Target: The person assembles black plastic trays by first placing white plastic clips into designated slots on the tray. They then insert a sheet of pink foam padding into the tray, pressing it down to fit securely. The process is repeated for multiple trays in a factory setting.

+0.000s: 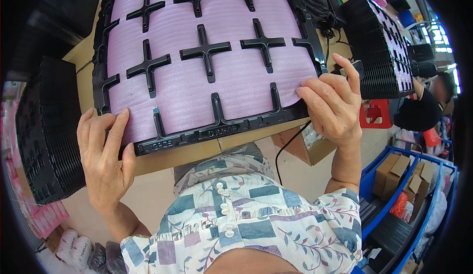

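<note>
A black plastic tray (217,132) with raised cross-shaped dividers lies in front of me. Pale purple foam sheet (182,109) shows between its dividers. At the tray's near left corner rests my left hand (106,148), fingers stretched out over the rim and foam edge, its thumb by the front rim. Over the near right corner, my right hand (335,104) has its thumb and first fingers closed together at the foam's edge, one outer finger raised. Their tips partly hide the edge they pinch.
Stacks of black trays stand at left (49,131) and right (372,47). Cardboard (207,150) lies under the tray. A black cable (283,151) hangs beside an open carton (320,146). Farther right are a red stool (375,114), a blue-framed rack (367,188) and another person (419,109).
</note>
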`<action>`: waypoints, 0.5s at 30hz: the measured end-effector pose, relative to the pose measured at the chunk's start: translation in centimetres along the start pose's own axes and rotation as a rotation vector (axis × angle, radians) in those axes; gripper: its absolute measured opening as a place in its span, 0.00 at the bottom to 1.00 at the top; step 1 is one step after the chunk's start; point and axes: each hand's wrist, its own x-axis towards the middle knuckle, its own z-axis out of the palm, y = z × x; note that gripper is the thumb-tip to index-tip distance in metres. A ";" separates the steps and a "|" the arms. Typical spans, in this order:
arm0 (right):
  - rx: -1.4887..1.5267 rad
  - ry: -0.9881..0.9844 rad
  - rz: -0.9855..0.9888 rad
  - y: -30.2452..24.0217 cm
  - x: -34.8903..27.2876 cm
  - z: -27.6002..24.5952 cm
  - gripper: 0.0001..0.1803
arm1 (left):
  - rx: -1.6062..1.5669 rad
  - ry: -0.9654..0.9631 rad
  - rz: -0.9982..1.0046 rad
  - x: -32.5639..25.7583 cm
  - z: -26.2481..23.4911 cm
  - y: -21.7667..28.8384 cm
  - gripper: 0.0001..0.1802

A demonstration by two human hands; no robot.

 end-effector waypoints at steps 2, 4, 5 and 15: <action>-0.015 -0.002 0.000 -0.2 0.1 0.0 0.04 | -0.013 -0.002 -0.006 -0.1 0.0 0.0 0.27; -0.019 -0.012 0.005 -0.3 0.1 -0.2 0.04 | -0.023 -0.008 -0.004 0.0 -0.1 -0.1 0.27; -0.021 -0.017 0.008 -0.3 0.2 -0.2 0.04 | -0.026 -0.012 -0.003 0.1 -0.1 -0.1 0.27; 0.160 -0.050 0.038 1.3 0.2 -1.9 0.16 | 0.003 -0.024 -0.014 0.3 -0.1 0.3 0.24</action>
